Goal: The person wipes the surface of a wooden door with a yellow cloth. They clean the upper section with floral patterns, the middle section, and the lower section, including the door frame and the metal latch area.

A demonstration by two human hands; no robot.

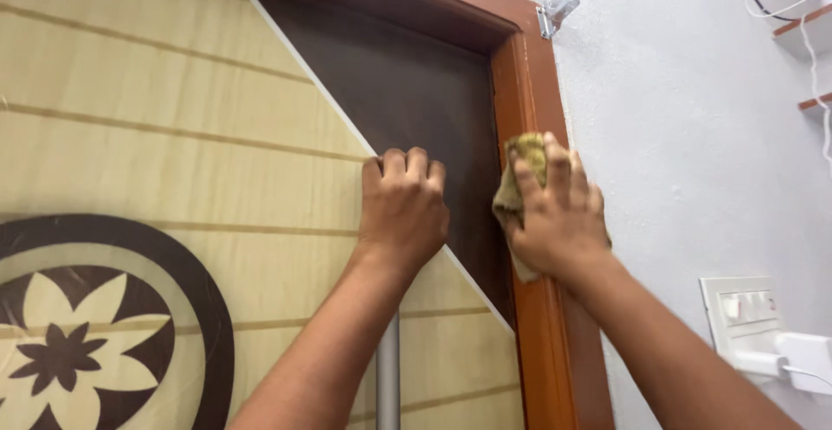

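The head camera looks at a door and the wall beside it. The right hand point(559, 209) presses a crumpled yellow-green cleaning cloth point(520, 189) flat against the reddish-brown wooden door frame point(542, 335). The fingers point(555, 166) are spread a little and lie on top of the cloth, so the cloth is under the palm, between the hand and the frame. One part of the cloth shows above the fingertips and one part hangs out to the left of the hand and below the palm, over the edge where the frame meets the door. The hand is not closed around the cloth; it only holds the cloth down with an open palm.

The left hand point(403, 209) is closed in a loose fist with the fingers curled inward, and it rests on the face of the beige laminate door with thin brown stripes point(173, 118). It holds nothing that can be seen. It lies just beside the right hand, at the white diagonal line where the beige part meets the dark brown triangular panel point(416, 83). Under its wrist runs a grey metal vertical bar handle point(387, 369).

At the lower left the door has a round dark brown flower ornament point(78, 343). On the white painted wall point(693, 135) to the right is a white switch plate point(745, 313) with a white plug adapter point(802, 361), and a small silver metal bracket point(556, 7) sits near the top corner of the frame.
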